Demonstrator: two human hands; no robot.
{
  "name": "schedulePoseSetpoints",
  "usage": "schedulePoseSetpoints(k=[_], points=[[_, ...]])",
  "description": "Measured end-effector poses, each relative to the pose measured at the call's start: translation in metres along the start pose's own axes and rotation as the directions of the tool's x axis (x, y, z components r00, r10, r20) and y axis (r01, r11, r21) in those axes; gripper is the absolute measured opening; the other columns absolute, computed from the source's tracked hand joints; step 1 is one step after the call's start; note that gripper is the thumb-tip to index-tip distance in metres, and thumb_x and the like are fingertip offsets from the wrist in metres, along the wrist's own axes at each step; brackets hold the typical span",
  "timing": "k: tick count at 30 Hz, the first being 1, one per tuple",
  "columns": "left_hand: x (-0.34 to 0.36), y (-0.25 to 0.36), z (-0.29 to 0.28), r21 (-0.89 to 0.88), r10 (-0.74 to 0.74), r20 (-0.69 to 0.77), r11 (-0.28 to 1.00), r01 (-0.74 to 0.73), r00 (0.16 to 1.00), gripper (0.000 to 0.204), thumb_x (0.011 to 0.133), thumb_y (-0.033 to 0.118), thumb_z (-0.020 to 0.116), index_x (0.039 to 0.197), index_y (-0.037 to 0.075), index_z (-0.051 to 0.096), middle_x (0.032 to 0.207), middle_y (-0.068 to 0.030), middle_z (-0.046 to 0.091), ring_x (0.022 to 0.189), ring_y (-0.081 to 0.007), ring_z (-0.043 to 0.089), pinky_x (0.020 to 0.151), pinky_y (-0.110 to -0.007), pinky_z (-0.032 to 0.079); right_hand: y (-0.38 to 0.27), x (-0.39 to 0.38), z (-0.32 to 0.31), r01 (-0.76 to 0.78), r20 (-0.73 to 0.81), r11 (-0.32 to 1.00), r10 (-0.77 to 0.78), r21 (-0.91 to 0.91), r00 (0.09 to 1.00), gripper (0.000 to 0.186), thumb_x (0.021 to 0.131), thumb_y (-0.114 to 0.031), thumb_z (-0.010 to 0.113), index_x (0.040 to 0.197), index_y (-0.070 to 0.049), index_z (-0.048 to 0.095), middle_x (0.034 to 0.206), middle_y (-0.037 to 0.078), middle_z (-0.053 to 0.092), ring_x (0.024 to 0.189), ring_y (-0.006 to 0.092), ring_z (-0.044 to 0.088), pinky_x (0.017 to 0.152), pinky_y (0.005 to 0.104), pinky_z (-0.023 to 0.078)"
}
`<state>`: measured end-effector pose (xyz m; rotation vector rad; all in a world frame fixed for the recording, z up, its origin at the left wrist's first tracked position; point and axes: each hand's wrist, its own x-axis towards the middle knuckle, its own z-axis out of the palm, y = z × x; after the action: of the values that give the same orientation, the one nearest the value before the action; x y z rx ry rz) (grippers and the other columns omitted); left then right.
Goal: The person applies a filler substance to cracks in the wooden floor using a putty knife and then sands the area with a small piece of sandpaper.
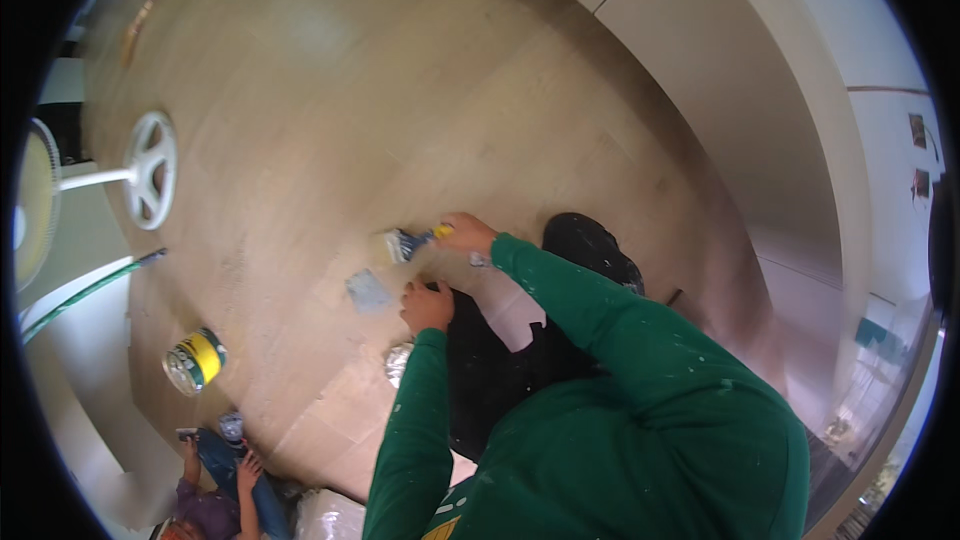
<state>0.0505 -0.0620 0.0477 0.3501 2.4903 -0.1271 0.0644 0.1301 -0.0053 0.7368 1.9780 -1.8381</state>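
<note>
My right hand [465, 232] grips the yellow handle of a paintbrush [398, 245], whose pale bristles point left, just above the floor. My left hand [425, 305] rests with fingers apart at my dark-clad knee [468, 365], holding nothing visible. Just left of it lies a small grey-blue square sheet [368, 290] on the wooden floor [290, 160]. A crumpled silvery object [398, 365] is partly hidden beside my left sleeve.
A white fan [150, 172], a green pole [85, 295] and a yellow-labelled can [195, 360] are at left. Another person [215, 505] sits at lower left, both hands raised, near wrapped plastic [330, 515]. Pale cabinet panels [710, 100] line the right.
</note>
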Motion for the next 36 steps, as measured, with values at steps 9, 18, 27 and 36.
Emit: schedulePoseSetpoints(k=[9,18,27,36], points=[[0.007,0.03,-0.008,-0.004,0.006,0.071,1.0,-0.006,0.997,0.052,0.09,0.044,0.064,0.124,0.005,0.066,0.135,-0.0145,0.062,0.12,-0.037,0.06,0.097,-0.055,0.048,-0.019,0.038,-0.017,0.003,0.087,0.66,-0.104,0.752,0.991,0.034,0.1,-0.015,0.066,0.127,0.002,0.055,0.103,0.013,0.07,0.089,0.021,0.075,0.071,0.0333,0.062],[0.023,0.047,-0.013,0.014,-0.013,0.147,1.0,0.011,0.989,0.045,0.091,0.043,0.065,0.118,0.008,0.071,0.127,-0.0132,0.066,0.118,-0.0354,0.06,0.099,-0.052,0.045,-0.007,-0.01,-0.339,0.32,-0.689,0.879,-0.476,-0.354,0.547,0.028,0.102,-0.008,0.064,0.13,-0.002,0.062,0.132,0.012,0.065,0.119,0.0203,0.063,0.102,0.0349,0.052],[0.031,0.062,-0.01,-0.02,0.018,0.156,1.0,-0.015,0.988,0.044,0.091,0.043,0.065,0.115,0.006,0.071,0.125,-0.0131,0.066,0.118,-0.0363,0.059,0.099,-0.052,0.044,0.097,0.068,-0.558,-0.245,-0.768,0.743,-0.521,-0.623,0.373,0.028,0.105,-0.022,0.059,0.125,-0.003,0.065,0.123,0.014,0.069,0.117,0.0314,0.064,0.102,0.0355,0.048],[0.032,0.063,-0.019,0.045,-0.015,0.192,0.999,0.006,0.981,0.045,0.092,0.044,0.064,0.113,0.005,0.072,0.123,-0.0139,0.066,0.116,-0.0361,0.06,0.097,-0.052,0.046,0.082,0.052,-0.528,-0.357,-0.772,0.685,-0.541,-0.635,0.335,0.032,0.104,-0.027,0.06,0.126,-0.004,0.063,0.131,0.018,0.067,0.124,0.0384,0.061,0.105,0.0421,0.048]])
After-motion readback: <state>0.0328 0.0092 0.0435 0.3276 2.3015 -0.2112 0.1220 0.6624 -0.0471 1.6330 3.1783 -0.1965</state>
